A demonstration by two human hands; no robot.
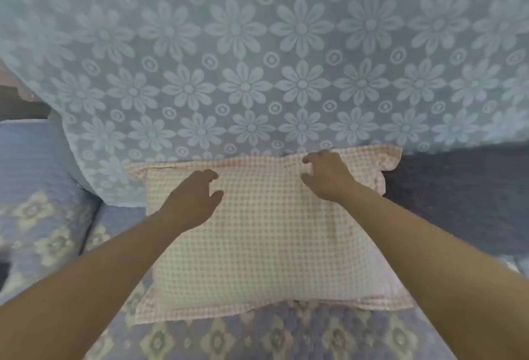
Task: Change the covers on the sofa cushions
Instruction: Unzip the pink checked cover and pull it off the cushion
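Note:
A cushion in a pink-and-white checked cover [266,233] with a flat frilled border lies on the sofa seat, its far edge against the backrest. My left hand [191,202] hovers over the cushion's upper left part, fingers loosely curled, holding nothing. My right hand [326,176] is over the upper right part near the far border, fingers bent downward toward the fabric; I cannot tell if they touch it. Both forearms reach in from the bottom of the view.
A pale blue throw with white daisy pattern [257,73] covers the sofa backrest. The seat has a blue quilted cover with cream flower shapes [257,336]. A dark blue plain seat area [458,193] lies to the right. An armrest [28,153] stands at the left.

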